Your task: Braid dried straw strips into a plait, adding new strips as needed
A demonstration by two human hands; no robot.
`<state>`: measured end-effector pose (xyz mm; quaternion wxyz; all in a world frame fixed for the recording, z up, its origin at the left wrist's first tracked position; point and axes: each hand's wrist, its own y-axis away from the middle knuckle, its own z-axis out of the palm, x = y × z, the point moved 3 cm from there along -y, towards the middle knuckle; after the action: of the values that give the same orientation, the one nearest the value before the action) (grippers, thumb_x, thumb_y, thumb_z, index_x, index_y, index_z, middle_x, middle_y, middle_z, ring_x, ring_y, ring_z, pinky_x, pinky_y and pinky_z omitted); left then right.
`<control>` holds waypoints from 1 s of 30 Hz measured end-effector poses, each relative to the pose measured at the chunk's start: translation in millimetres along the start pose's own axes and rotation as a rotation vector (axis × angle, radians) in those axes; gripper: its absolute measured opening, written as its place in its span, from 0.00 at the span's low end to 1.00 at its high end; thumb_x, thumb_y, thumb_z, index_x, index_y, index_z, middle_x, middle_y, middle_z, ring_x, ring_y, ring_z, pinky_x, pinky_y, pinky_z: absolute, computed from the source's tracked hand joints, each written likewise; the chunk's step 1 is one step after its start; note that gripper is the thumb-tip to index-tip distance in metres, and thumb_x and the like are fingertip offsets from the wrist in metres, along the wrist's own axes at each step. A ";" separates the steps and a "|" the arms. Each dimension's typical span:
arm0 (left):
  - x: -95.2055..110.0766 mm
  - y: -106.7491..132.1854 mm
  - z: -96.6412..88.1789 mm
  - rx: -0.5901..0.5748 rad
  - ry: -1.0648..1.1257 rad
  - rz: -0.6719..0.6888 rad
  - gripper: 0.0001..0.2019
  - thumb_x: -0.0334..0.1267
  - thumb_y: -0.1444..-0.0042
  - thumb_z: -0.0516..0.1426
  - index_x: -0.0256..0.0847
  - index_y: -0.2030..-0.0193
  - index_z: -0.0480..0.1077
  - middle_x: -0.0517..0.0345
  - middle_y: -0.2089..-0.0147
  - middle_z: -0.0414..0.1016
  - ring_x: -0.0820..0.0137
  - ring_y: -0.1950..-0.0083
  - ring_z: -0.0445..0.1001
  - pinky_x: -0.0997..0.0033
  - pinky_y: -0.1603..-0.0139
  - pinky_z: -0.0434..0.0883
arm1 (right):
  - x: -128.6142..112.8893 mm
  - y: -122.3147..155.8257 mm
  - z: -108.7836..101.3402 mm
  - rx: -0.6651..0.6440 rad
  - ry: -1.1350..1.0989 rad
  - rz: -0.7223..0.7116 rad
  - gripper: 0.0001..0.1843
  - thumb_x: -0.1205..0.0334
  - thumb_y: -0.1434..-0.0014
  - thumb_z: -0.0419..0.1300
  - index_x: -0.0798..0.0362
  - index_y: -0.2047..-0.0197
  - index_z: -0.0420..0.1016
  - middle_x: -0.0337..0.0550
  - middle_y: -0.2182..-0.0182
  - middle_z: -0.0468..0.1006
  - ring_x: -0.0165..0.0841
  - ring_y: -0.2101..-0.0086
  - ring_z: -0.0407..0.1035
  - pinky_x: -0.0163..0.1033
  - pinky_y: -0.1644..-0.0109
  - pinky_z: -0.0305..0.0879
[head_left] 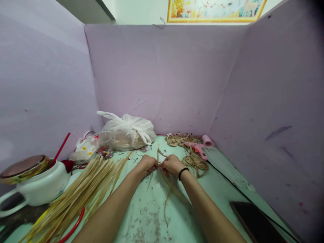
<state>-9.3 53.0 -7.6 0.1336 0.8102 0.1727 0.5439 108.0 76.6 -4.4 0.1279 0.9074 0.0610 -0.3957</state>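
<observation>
At the middle of the table, my left hand [147,164] pinches a thin straw braid [158,154] from the left. My right hand [173,164], with a black band at the wrist, closes its fingers on the same braid from the right. The worked end stretches away from me beyond the fingertips, and loose straw strands [166,206] trail toward me below both hands. The exact crossing of the strands is hidden by my fingers. To the left lies a bundle of long dry straw strips [83,182].
A knotted white plastic bag [129,131] stands at the back. Right of it are coiled braids [194,163], a pink glue gun [198,148] with a black cord, and a pink spool [208,141]. A white pot [43,185] is at left, a dark phone [255,219] at right. Purple walls enclose the table.
</observation>
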 end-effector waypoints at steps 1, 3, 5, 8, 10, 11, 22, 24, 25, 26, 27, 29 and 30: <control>0.0 0.3 -0.3 0.008 0.013 -0.020 0.07 0.30 0.64 0.52 0.36 0.87 0.58 0.65 0.91 0.53 0.82 0.89 0.48 0.78 0.86 0.46 | 0.5 -0.4 1.7 -0.026 -0.029 -0.007 0.10 0.68 0.63 0.57 0.54 0.91 0.67 0.42 0.90 0.67 0.27 0.85 0.59 0.33 0.81 0.49; -0.9 0.0 -1.2 0.016 0.043 -0.056 0.07 0.30 0.65 0.52 0.36 0.87 0.57 0.65 0.90 0.54 0.82 0.89 0.49 0.78 0.87 0.46 | 0.9 -0.7 5.6 -0.055 -0.076 -0.033 0.08 0.68 0.63 0.56 0.55 0.89 0.68 0.42 0.89 0.68 0.27 0.85 0.59 0.32 0.82 0.50; -2.5 -1.2 -2.4 0.003 0.069 -0.074 0.07 0.30 0.64 0.51 0.37 0.88 0.57 0.65 0.91 0.54 0.81 0.89 0.50 0.78 0.87 0.45 | 0.2 0.4 8.4 -0.057 -0.091 -0.056 0.07 0.69 0.63 0.55 0.56 0.88 0.69 0.42 0.89 0.69 0.26 0.86 0.59 0.31 0.83 0.50; -5.8 -4.3 -4.3 -0.043 0.102 -0.086 0.07 0.32 0.64 0.51 0.36 0.87 0.57 0.64 0.90 0.55 0.82 0.89 0.50 0.79 0.87 0.44 | -2.3 4.0 9.7 -0.064 -0.083 -0.066 0.06 0.69 0.63 0.54 0.56 0.86 0.70 0.40 0.89 0.69 0.25 0.87 0.57 0.30 0.84 0.50; -7.8 -6.4 -5.3 -0.077 0.114 -0.085 0.07 0.32 0.64 0.52 0.36 0.87 0.57 0.65 0.90 0.55 0.82 0.89 0.50 0.79 0.87 0.44 | -4.2 6.6 8.9 -0.075 -0.091 -0.066 0.05 0.70 0.63 0.54 0.57 0.85 0.70 0.39 0.89 0.69 0.24 0.88 0.56 0.30 0.84 0.50; -8.6 -7.3 -5.8 -0.092 0.115 -0.085 0.08 0.33 0.64 0.52 0.36 0.87 0.58 0.65 0.90 0.55 0.82 0.89 0.50 0.79 0.87 0.44 | -5.1 7.6 8.2 -0.080 -0.095 -0.067 0.05 0.70 0.64 0.54 0.56 0.85 0.70 0.39 0.89 0.69 0.24 0.88 0.56 0.30 0.84 0.50; -11.3 -6.6 -9.7 -0.144 0.118 -0.036 0.07 0.30 0.65 0.53 0.36 0.87 0.58 0.65 0.90 0.55 0.82 0.88 0.51 0.79 0.87 0.43 | -9.3 13.5 6.6 -0.181 -0.123 -0.107 0.06 0.72 0.61 0.55 0.56 0.85 0.69 0.37 0.89 0.68 0.25 0.87 0.58 0.29 0.84 0.52; -11.7 -7.6 -9.9 -0.113 0.116 -0.036 0.08 0.30 0.65 0.53 0.37 0.87 0.57 0.66 0.90 0.54 0.82 0.89 0.51 0.79 0.87 0.43 | -10.9 15.7 5.2 -0.232 -0.150 -0.103 0.07 0.72 0.60 0.55 0.57 0.86 0.69 0.36 0.90 0.67 0.23 0.88 0.56 0.29 0.85 0.50; -12.0 -8.4 -10.0 -0.105 0.118 -0.040 0.08 0.31 0.65 0.53 0.37 0.87 0.56 0.66 0.90 0.54 0.82 0.89 0.50 0.79 0.87 0.42 | -11.4 16.1 3.6 -0.245 -0.172 -0.095 0.08 0.72 0.60 0.56 0.57 0.86 0.68 0.36 0.90 0.66 0.22 0.88 0.55 0.28 0.85 0.49; -12.2 -9.4 -10.1 -0.106 0.123 -0.043 0.08 0.31 0.65 0.54 0.37 0.87 0.56 0.66 0.90 0.54 0.83 0.89 0.50 0.79 0.87 0.42 | -11.3 15.9 1.2 -0.237 -0.217 -0.073 0.08 0.72 0.59 0.57 0.58 0.86 0.68 0.36 0.90 0.66 0.22 0.88 0.54 0.28 0.85 0.48; -12.5 -10.4 -10.3 -0.115 0.130 -0.047 0.09 0.32 0.64 0.54 0.37 0.86 0.56 0.67 0.89 0.54 0.83 0.89 0.49 0.79 0.87 0.42 | -10.6 15.0 -1.9 -0.203 -0.279 -0.039 0.08 0.72 0.59 0.57 0.58 0.86 0.68 0.36 0.90 0.66 0.22 0.88 0.55 0.28 0.86 0.47; -13.1 -12.4 -10.8 -0.147 0.148 -0.054 0.09 0.33 0.64 0.55 0.37 0.85 0.56 0.67 0.88 0.54 0.84 0.88 0.49 0.80 0.87 0.41 | -7.8 12.4 -8.0 -0.096 -0.415 0.047 0.06 0.73 0.58 0.57 0.58 0.83 0.68 0.37 0.88 0.67 0.22 0.86 0.58 0.27 0.85 0.49; -13.4 -13.3 -11.1 -0.166 0.154 -0.056 0.09 0.33 0.63 0.55 0.37 0.85 0.56 0.67 0.88 0.54 0.84 0.88 0.48 0.80 0.87 0.41 | -6.3 11.5 -9.7 -0.051 -0.472 0.090 0.05 0.73 0.57 0.57 0.58 0.81 0.67 0.37 0.86 0.68 0.22 0.85 0.59 0.27 0.84 0.50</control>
<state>-26.1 59.6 -20.0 0.2017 0.7469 0.1596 0.6132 112.9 68.2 8.7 0.1792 0.7881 -0.0012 -0.5889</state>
